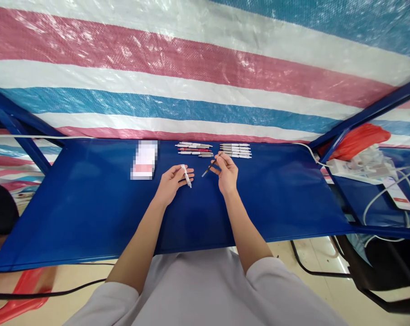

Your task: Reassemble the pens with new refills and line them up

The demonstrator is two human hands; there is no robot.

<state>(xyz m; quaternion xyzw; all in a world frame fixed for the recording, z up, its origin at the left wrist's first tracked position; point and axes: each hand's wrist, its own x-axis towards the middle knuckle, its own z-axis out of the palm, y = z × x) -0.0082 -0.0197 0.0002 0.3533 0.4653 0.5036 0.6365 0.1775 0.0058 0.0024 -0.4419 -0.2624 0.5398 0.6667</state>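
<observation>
My left hand [173, 182] is closed on a white pen barrel [187, 176], held between thumb and fingers with its clip end pointing down. To its right, my right hand [227, 172] pinches a thin dark pen refill [210, 168], which slants down toward the left. The two pieces are apart, above the blue table. Behind my hands lies a loose group of pens [194, 148], mostly white with one red among them. A neater row of white and grey pens [235, 150] lies to the right of that group, partly behind my right hand.
A pixelated flat item [144, 159] lies left on the blue table [276, 194]. Striped sheeting [191, 99] hangs behind. At right stand a red bag [359, 140], a power strip [352, 170] and white cables. Another person's head [0, 208] shows at far left.
</observation>
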